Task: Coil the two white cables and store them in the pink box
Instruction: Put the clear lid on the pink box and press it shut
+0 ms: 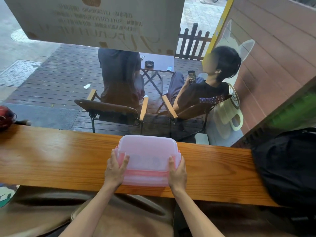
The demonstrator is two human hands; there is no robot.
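A translucent pink box [147,151] with its lid on sits on the wooden counter [51,159], near the front edge. My left hand [115,168] presses against its left side, thumb on the lid. My right hand [177,171] grips the right side in the same way. Through the pink plastic only a faint pale blur shows, so I cannot make out the white cables.
A black bag [289,165] lies on the counter at the right. A red object [6,117] sits at the far left edge. Beyond a window pane, two people sit in folding chairs [111,108] on a wooden deck around a small table [156,64].
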